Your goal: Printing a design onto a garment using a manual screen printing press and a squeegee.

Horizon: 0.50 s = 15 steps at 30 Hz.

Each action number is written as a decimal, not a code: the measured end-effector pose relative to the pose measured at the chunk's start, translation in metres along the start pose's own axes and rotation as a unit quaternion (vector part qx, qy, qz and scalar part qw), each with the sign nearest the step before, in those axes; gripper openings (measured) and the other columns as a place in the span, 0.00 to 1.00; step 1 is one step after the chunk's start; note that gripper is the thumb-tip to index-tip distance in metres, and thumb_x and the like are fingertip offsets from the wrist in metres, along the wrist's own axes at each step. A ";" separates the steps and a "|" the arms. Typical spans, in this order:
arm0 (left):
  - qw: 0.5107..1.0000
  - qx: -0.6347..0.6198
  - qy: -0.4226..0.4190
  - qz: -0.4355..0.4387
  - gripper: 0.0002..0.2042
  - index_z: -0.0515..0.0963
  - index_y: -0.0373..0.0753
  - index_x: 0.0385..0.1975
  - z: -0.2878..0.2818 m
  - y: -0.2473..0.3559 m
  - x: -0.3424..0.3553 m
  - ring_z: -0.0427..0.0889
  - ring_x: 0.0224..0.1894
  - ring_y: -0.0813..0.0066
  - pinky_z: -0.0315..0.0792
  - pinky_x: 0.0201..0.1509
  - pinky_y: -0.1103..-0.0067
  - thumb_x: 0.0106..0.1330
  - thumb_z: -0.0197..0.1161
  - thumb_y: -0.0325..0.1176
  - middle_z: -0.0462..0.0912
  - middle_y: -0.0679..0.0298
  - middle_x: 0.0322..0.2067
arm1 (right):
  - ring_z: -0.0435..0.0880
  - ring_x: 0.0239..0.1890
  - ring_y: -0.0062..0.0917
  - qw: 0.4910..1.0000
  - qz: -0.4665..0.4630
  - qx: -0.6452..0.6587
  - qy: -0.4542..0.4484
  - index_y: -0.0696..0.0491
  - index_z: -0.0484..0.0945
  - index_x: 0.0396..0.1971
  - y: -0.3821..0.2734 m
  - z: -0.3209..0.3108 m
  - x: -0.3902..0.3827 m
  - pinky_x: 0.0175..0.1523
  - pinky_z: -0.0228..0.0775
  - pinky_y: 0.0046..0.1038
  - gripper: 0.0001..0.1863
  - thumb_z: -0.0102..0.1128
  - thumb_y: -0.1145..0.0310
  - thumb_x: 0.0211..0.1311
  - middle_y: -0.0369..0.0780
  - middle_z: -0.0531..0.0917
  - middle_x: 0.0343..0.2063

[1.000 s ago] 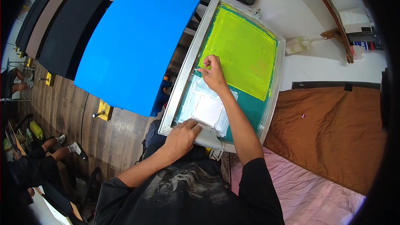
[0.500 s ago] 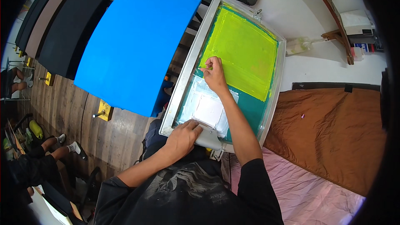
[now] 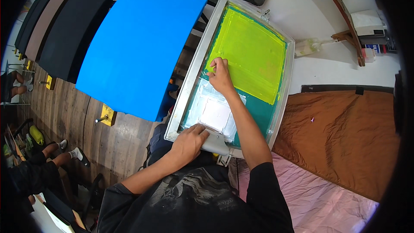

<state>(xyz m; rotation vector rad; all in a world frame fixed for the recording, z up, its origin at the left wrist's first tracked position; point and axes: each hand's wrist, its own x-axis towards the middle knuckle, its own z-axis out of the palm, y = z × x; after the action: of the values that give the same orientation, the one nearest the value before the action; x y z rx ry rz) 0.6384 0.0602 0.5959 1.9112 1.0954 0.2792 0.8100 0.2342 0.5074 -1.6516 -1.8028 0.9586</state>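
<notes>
A silver-edged screen printing frame (image 3: pixel 282 103) lies slanted in front of me, its green mesh carrying a large yellow-green ink area (image 3: pixel 254 51) and a smaller white ink patch (image 3: pixel 215 114) nearer to me. My left hand (image 3: pixel 189 140) is closed over the near edge of this frame, beside a rounded grey bar (image 3: pixel 217 146); the undersides of its fingers are hidden. Over the left border of the yellow-green area hovers my right hand (image 3: pixel 221 75). Its fingers are curled, with a gap between thumb and forefinger, and I see nothing between them.
Left of the frame stands a blue-covered printing board (image 3: pixel 140 47), then black (image 3: pixel 79 30) and brownish boards (image 3: pixel 51 21) in a row. Brown cloth (image 3: pixel 336 138) and pink cloth (image 3: pixel 302 181) cover the right side. Another person's legs (image 3: pixel 56 157) show at lower left.
My right thumb and forefinger have parted slightly; a thin small thing seen between them earlier no longer shows. My left hand keeps its place on the frame.
</notes>
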 end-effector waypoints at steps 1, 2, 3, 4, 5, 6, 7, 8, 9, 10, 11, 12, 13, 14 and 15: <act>1.000 0.001 0.002 0.001 0.24 0.76 0.33 0.47 0.000 0.000 0.000 0.74 0.57 0.52 0.67 0.63 0.68 0.44 0.62 0.17 0.76 0.49 0.51 | 0.70 0.45 0.42 1.000 0.016 -0.010 -0.012 0.55 0.63 0.40 -0.002 -0.001 0.002 0.53 0.67 0.33 0.23 0.57 0.90 0.44 0.49 0.64 0.41; 1.000 0.001 0.002 0.002 0.24 0.76 0.33 0.47 -0.001 0.001 0.001 0.74 0.57 0.52 0.67 0.63 0.68 0.44 0.62 0.17 0.76 0.49 0.51 | 0.68 0.47 0.44 0.999 0.032 -0.021 -0.023 0.55 0.63 0.40 -0.003 -0.003 0.005 0.55 0.64 0.35 0.23 0.58 0.89 0.43 0.49 0.64 0.41; 1.000 0.003 -0.005 -0.001 0.24 0.76 0.33 0.47 -0.003 0.002 0.001 0.73 0.58 0.52 0.67 0.63 0.68 0.44 0.62 0.17 0.76 0.49 0.51 | 0.68 0.47 0.44 0.999 0.032 -0.020 -0.024 0.55 0.63 0.40 -0.006 -0.004 0.007 0.55 0.64 0.35 0.23 0.58 0.89 0.43 0.49 0.64 0.41; 1.000 0.004 -0.012 -0.004 0.24 0.76 0.33 0.47 -0.004 0.002 0.001 0.73 0.58 0.52 0.67 0.63 0.68 0.44 0.62 0.17 0.76 0.49 0.51 | 0.66 0.48 0.45 0.998 0.045 -0.037 -0.040 0.55 0.63 0.40 -0.009 -0.006 0.009 0.56 0.63 0.34 0.23 0.57 0.88 0.43 0.50 0.64 0.41; 1.000 0.004 -0.012 -0.005 0.24 0.76 0.33 0.47 -0.003 0.002 0.001 0.73 0.58 0.52 0.67 0.63 0.68 0.44 0.62 0.17 0.76 0.49 0.51 | 0.65 0.49 0.45 0.995 0.058 -0.053 -0.055 0.56 0.63 0.41 -0.012 -0.007 0.010 0.57 0.61 0.34 0.23 0.57 0.87 0.42 0.50 0.64 0.41; 1.000 0.001 -0.015 -0.007 0.24 0.76 0.33 0.47 -0.003 0.001 0.001 0.73 0.58 0.52 0.67 0.64 0.68 0.44 0.62 0.17 0.76 0.49 0.51 | 0.65 0.49 0.45 0.995 0.058 -0.053 -0.056 0.56 0.63 0.41 -0.014 -0.007 0.011 0.57 0.61 0.34 0.23 0.57 0.87 0.42 0.50 0.64 0.41; 1.000 -0.002 -0.019 -0.010 0.25 0.76 0.33 0.47 -0.002 0.001 0.001 0.73 0.58 0.52 0.66 0.64 0.67 0.43 0.63 0.17 0.76 0.49 0.51 | 0.65 0.49 0.45 0.994 0.065 -0.057 -0.062 0.56 0.63 0.40 -0.015 -0.007 0.012 0.58 0.61 0.34 0.23 0.56 0.87 0.42 0.51 0.65 0.41; 1.000 -0.002 -0.019 -0.010 0.25 0.76 0.33 0.47 -0.002 0.000 0.001 0.73 0.58 0.52 0.66 0.64 0.67 0.43 0.63 0.17 0.76 0.49 0.51 | 0.65 0.49 0.45 0.993 0.073 -0.061 -0.068 0.57 0.63 0.40 -0.016 -0.007 0.013 0.58 0.60 0.34 0.22 0.56 0.86 0.42 0.52 0.65 0.42; 1.000 -0.003 -0.018 -0.008 0.25 0.76 0.33 0.47 -0.002 -0.001 0.001 0.73 0.58 0.52 0.66 0.64 0.68 0.43 0.63 0.17 0.76 0.49 0.52 | 0.65 0.49 0.45 0.993 0.073 -0.061 -0.068 0.57 0.63 0.40 -0.016 -0.007 0.014 0.58 0.60 0.34 0.22 0.56 0.86 0.42 0.52 0.65 0.42; 1.000 -0.004 -0.017 -0.006 0.25 0.76 0.33 0.47 -0.001 -0.001 0.001 0.73 0.58 0.52 0.66 0.64 0.68 0.43 0.63 0.17 0.76 0.49 0.52 | 0.64 0.49 0.46 0.991 0.077 -0.071 -0.080 0.58 0.63 0.41 -0.016 -0.007 0.015 0.58 0.59 0.34 0.22 0.55 0.86 0.43 0.54 0.65 0.42; 1.000 -0.004 -0.017 -0.005 0.25 0.76 0.33 0.47 -0.002 -0.001 0.001 0.73 0.58 0.52 0.66 0.64 0.68 0.43 0.63 0.17 0.76 0.49 0.52 | 0.64 0.49 0.46 0.989 0.082 -0.081 -0.091 0.59 0.63 0.41 -0.016 -0.007 0.016 0.59 0.59 0.34 0.21 0.55 0.86 0.43 0.55 0.65 0.43; 1.000 -0.004 -0.020 -0.005 0.25 0.76 0.33 0.47 -0.003 -0.001 0.002 0.73 0.58 0.52 0.66 0.64 0.68 0.42 0.63 0.17 0.76 0.49 0.51 | 0.64 0.49 0.46 0.989 0.082 -0.082 -0.091 0.59 0.63 0.41 -0.016 -0.007 0.017 0.59 0.59 0.34 0.21 0.55 0.86 0.43 0.55 0.65 0.43; 1.000 -0.003 -0.023 -0.005 0.26 0.76 0.33 0.47 -0.003 0.000 0.002 0.73 0.58 0.52 0.66 0.64 0.68 0.42 0.63 0.17 0.76 0.49 0.51 | 0.64 0.49 0.47 0.988 0.085 -0.091 -0.089 0.60 0.63 0.41 -0.015 -0.006 0.018 0.59 0.59 0.35 0.22 0.55 0.86 0.43 0.57 0.64 0.44; 1.000 -0.003 -0.023 -0.004 0.26 0.76 0.33 0.47 -0.003 0.000 0.002 0.73 0.58 0.52 0.66 0.64 0.68 0.42 0.63 0.17 0.76 0.49 0.51 | 0.64 0.49 0.47 0.987 0.088 -0.101 -0.088 0.61 0.63 0.42 -0.015 -0.005 0.018 0.59 0.59 0.35 0.22 0.54 0.86 0.43 0.59 0.64 0.44; 1.000 -0.001 -0.022 -0.003 0.26 0.76 0.33 0.47 -0.003 -0.001 0.002 0.73 0.57 0.52 0.67 0.63 0.68 0.42 0.64 0.17 0.76 0.49 0.51 | 0.64 0.49 0.47 0.987 0.088 -0.101 -0.087 0.61 0.63 0.42 -0.018 -0.004 0.018 0.59 0.59 0.35 0.22 0.54 0.86 0.43 0.59 0.64 0.44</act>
<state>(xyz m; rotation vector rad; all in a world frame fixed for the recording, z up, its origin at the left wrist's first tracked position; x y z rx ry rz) 0.6375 0.0636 0.5966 1.9020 1.0718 0.2338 0.7999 0.2530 0.5221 -1.9310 -1.9498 1.0534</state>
